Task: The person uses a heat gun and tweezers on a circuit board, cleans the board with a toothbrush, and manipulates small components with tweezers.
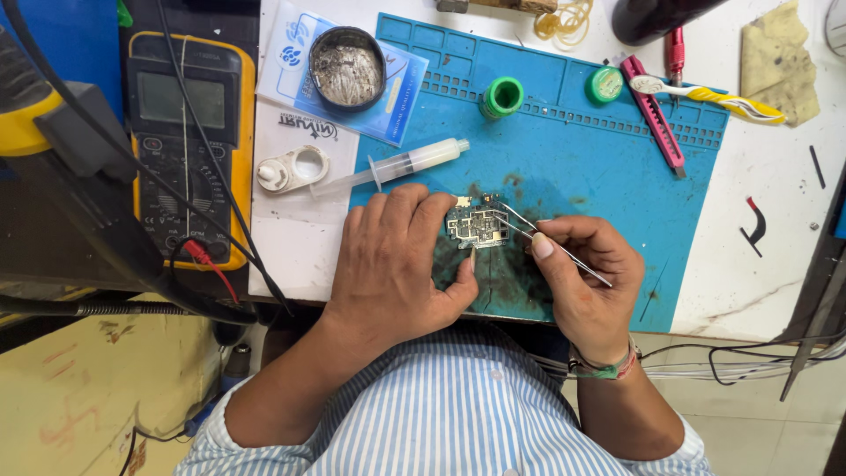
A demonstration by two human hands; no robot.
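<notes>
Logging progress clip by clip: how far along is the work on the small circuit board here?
Mid-job. Done: circuit board lies bare on the stained blue mat, with the flux syringe and open tin set out. In hand: left hand steadies the board while right hand works tweezers at its edge. Left: no housing for the board is in view; the multimeter lies aside.

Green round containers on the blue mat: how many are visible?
2. One green spool-like container stands near the top middle of the blue mat; one flat green round pot lies to its right, beside the pink knife. Others may be hidden.
</notes>
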